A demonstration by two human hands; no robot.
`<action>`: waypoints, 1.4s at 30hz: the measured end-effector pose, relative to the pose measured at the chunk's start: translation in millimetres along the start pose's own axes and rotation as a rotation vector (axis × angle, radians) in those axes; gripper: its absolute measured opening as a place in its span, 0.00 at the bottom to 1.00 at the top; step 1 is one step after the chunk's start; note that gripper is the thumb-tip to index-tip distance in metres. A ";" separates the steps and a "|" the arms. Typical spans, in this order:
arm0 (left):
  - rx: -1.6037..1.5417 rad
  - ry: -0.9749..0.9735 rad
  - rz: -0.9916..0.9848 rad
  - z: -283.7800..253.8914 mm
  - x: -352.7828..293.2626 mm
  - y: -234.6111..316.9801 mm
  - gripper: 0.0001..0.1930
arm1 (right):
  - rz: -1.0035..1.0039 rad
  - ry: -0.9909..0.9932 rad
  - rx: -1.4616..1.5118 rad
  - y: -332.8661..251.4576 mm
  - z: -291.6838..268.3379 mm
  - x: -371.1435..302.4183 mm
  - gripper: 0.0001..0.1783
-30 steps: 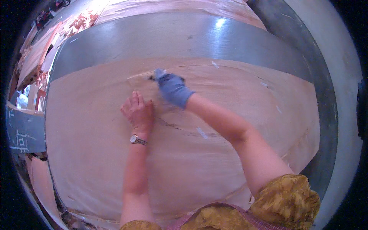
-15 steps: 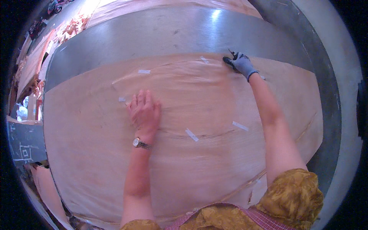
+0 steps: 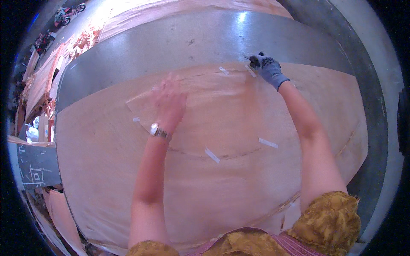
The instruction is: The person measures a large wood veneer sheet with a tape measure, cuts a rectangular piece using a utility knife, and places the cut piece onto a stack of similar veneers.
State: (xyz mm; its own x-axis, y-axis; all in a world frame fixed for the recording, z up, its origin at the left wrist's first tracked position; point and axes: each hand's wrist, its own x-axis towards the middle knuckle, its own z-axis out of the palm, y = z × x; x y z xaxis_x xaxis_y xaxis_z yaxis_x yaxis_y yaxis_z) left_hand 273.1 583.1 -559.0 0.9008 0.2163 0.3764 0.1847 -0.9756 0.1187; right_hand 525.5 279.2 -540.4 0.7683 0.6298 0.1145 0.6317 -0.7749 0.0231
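Observation:
A large, thin wood veneer sheet lies in front of me, with a patch joined into its upper middle by short strips of white tape. My bare left hand, a watch at its wrist, is over the patch's upper left part; its fingers are smeared by motion. At the sheet's far edge, my right hand, in a grey glove with dark fingertips, is closed round something whose thin dark tip shows beyond the fingers. Just left of that hand is a tape strip.
Beyond the sheet runs a smooth grey tabletop. More veneer lies behind it. Torn veneer scraps are heaped at the far left. A grey block with chalk marks stands against the left edge, and a bicycle farther off.
My left hand has moved away from me, up across the patch. My right hand has shifted slightly, and a tape strip now shows beside it.

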 end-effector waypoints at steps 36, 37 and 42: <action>-0.214 0.165 0.315 -81.6 -104.4 84.6 0.11 | -0.482 -0.207 0.464 -67.5 -90.9 -85.6 0.27; -0.217 0.171 0.315 -80.7 -106.7 84.3 0.12 | -0.482 -0.242 0.484 -72.2 -80.8 -80.8 0.28; -0.222 0.193 0.304 -76.3 -110.2 80.4 0.13 | -0.439 -0.425 0.365 -90.4 -53.4 -68.1 0.21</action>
State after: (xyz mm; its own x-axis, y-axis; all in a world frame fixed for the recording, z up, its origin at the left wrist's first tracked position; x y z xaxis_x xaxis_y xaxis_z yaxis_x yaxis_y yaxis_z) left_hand 158.7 483.7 -520.8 0.8075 -0.0565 0.5872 -0.1865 -0.9688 0.1632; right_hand 410.5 303.4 -497.2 0.3618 0.9039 -0.2280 0.8292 -0.4238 -0.3643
